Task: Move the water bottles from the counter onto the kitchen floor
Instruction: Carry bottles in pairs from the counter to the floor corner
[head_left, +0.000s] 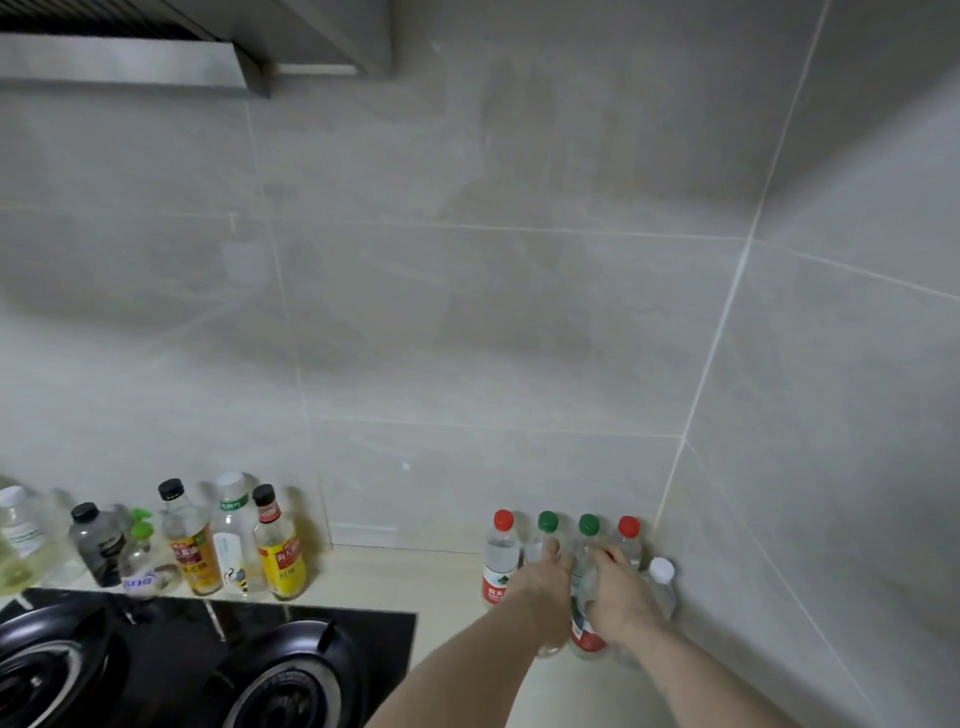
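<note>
Lower right, both hands, left (546, 582) and right (621, 590), grasp clustered water bottles (587, 631); crowded neighbours could topple

We look from a single wide-angle camera worn on our head, facing forward and slightly down into a tiled wall corner (691, 436). The table (395, 577) sits close below, filling only the lower edge.
</note>
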